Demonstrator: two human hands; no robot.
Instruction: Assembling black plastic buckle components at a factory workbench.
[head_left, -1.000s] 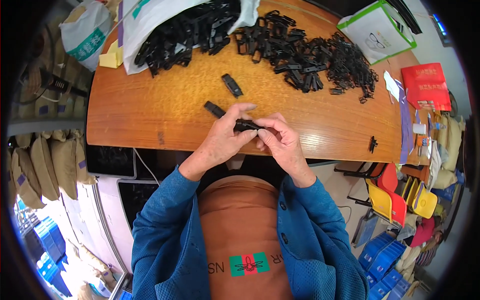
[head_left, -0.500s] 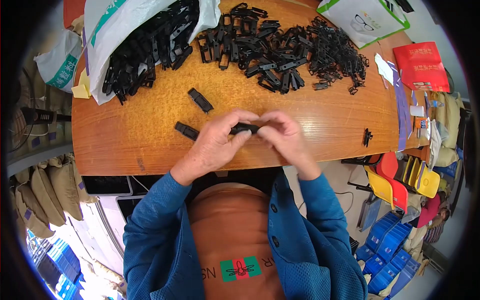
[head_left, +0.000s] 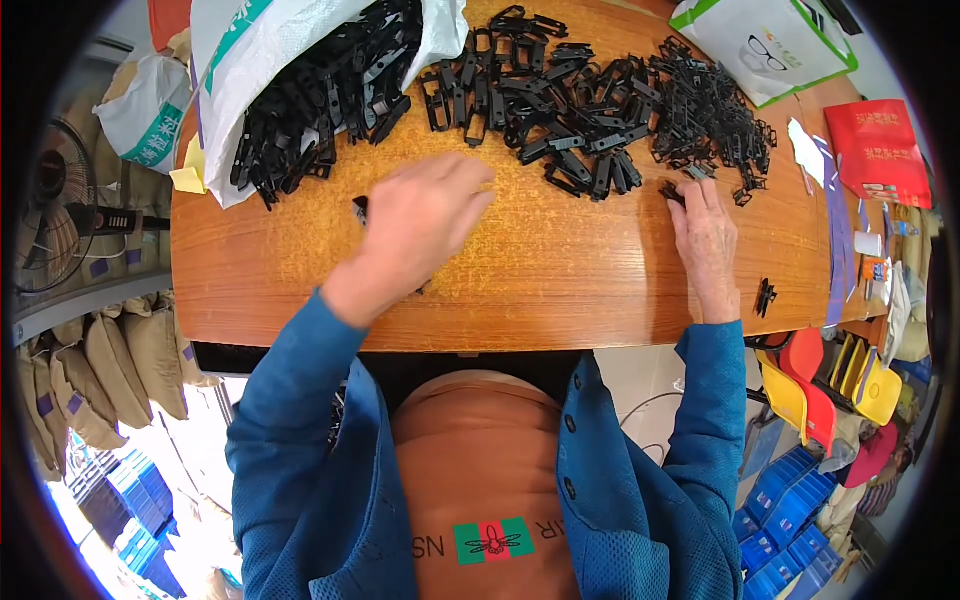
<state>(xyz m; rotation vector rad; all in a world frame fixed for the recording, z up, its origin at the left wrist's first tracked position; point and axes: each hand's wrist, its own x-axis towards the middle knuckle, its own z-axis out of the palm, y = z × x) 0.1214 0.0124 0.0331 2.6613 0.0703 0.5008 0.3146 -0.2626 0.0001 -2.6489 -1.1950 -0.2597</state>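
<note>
My left hand [head_left: 425, 215] is over the left-centre of the table, smeared by motion. Its fingers point away to the right, and what they hold, if anything, cannot be made out. A black plastic part [head_left: 361, 208] shows beside it, mostly hidden by the hand. At the near edge of a heap of small, thin black plastic parts [head_left: 715, 110], my right hand [head_left: 704, 235] has its thumb and fingers closed around a small black part [head_left: 673, 191]. Larger black plastic frames and clip-like pieces [head_left: 560, 110] lie heaped at the far middle.
A white sack [head_left: 290, 45] spills black parts at the far left. At the right are a white-and-green bag [head_left: 765, 50], red packets [head_left: 880, 150] and a small black piece [head_left: 765, 297]. A fan [head_left: 50, 185] stands left of the table.
My hands have parted from the black part they held together. The left has moved back to the left; the right has moved right to the small-part heap. The view has shifted slightly.
</note>
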